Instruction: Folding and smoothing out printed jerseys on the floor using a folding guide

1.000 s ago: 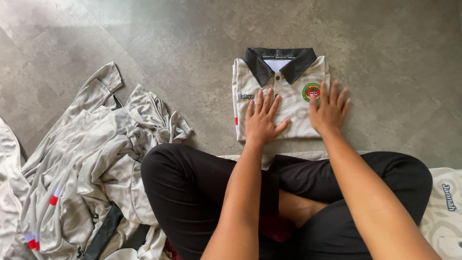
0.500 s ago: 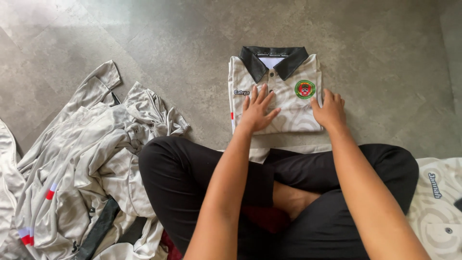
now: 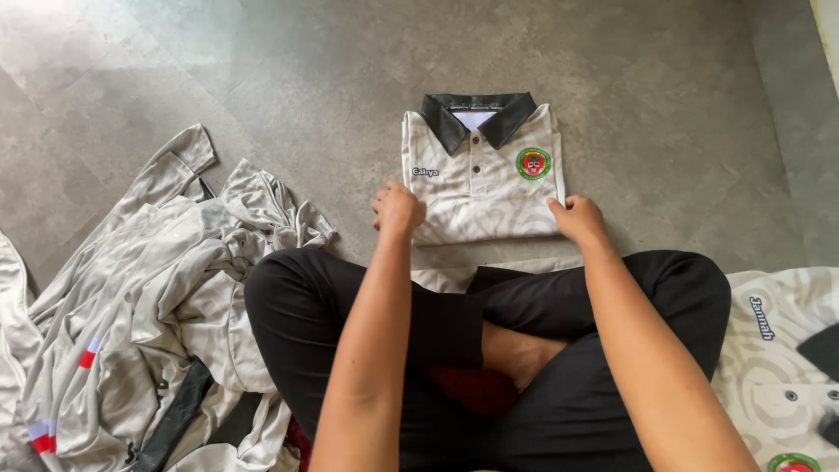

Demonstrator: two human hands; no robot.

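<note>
Folded polo shirt gripped at both near corners on the floor

A loose heap of grey shirts (image 3: 149, 297) lies left; the left hand (image 3: 398, 210) and right hand (image 3: 577, 218) each pinch a near corner of the folded polo shirt (image 3: 481, 175), centre; another shirt (image 3: 786, 358) lies right.

No packages, signs or screens are in view. The only labels are on clothing: a round red-and-green badge (image 3: 533, 163) on the chest of the folded shirt (image 3: 481, 197), and a white neck label (image 3: 474, 118) inside its dark collar.
</note>
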